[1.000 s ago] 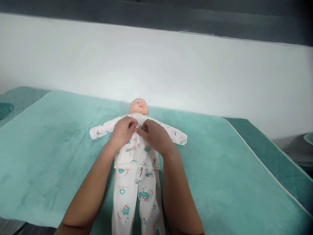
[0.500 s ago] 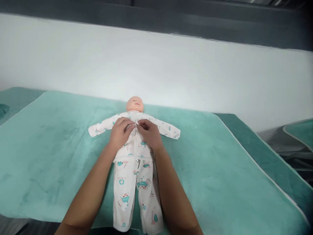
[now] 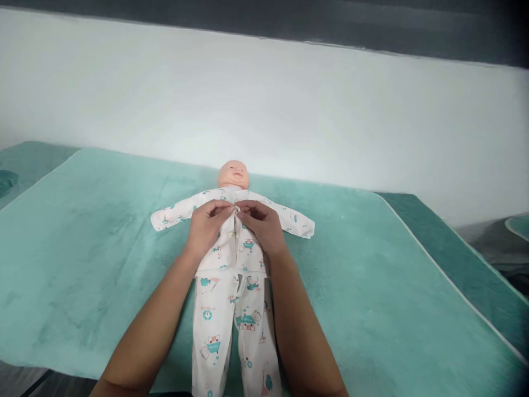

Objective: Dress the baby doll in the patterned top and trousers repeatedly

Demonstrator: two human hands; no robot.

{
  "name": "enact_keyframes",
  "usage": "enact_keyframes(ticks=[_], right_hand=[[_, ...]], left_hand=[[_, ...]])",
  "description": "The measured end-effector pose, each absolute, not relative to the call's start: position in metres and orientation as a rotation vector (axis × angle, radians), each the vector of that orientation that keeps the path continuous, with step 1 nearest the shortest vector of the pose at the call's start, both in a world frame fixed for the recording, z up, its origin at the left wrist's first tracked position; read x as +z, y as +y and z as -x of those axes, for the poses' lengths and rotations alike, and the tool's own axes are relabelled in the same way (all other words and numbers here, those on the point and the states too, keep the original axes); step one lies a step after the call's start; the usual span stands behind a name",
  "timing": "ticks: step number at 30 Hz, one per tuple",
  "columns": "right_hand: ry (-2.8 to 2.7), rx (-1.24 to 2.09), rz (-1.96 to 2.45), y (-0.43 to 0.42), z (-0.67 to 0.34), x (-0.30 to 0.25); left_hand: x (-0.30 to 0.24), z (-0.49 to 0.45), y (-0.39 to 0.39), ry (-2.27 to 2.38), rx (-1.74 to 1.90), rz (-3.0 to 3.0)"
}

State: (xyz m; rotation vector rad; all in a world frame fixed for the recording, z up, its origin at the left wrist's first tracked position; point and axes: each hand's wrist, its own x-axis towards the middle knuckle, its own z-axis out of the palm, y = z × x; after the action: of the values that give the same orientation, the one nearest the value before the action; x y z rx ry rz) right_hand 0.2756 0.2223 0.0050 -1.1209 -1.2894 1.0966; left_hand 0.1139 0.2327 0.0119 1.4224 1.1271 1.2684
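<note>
A baby doll (image 3: 233,174) lies on its back on a teal towel (image 3: 103,231), dressed in a white printed shirt (image 3: 243,251) and matching trousers (image 3: 215,325). Both of my hands rest on its chest. My left hand (image 3: 207,224) pinches the left edge of the shirt front near the collar. My right hand (image 3: 261,222) pinches the right edge, fingertips meeting the left hand's at the centre placket. The doll's sleeves spread out to either side.
A white wall (image 3: 289,110) rises behind the table. A darker teal surface (image 3: 446,242) shows at the right, beyond the towel's edge, and another teal patch (image 3: 8,179) at the far left.
My hands have stayed on the doll's chest, fingers working at the shirt's front edges. The view has shifted slightly; the doll has not moved on the towel.
</note>
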Motion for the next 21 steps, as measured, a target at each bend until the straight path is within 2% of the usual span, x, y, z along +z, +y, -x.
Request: enact_keyframes(ticks=[6,13,21], right_hand=[[-1.413,1.043,1.061,0.220,-0.279,0.010],[-1.572,0.644,1.015,0.200,-0.263,0.040],[-1.677,0.654,0.917,0.188,-0.277,0.052]], left_hand=[[0.011,-0.115,0.233,1.147,1.243,-1.522],[0.007,-0.110,0.233,1.104,1.280,-1.497],[0.008,-0.110,0.235,1.128,1.269,-1.854]])
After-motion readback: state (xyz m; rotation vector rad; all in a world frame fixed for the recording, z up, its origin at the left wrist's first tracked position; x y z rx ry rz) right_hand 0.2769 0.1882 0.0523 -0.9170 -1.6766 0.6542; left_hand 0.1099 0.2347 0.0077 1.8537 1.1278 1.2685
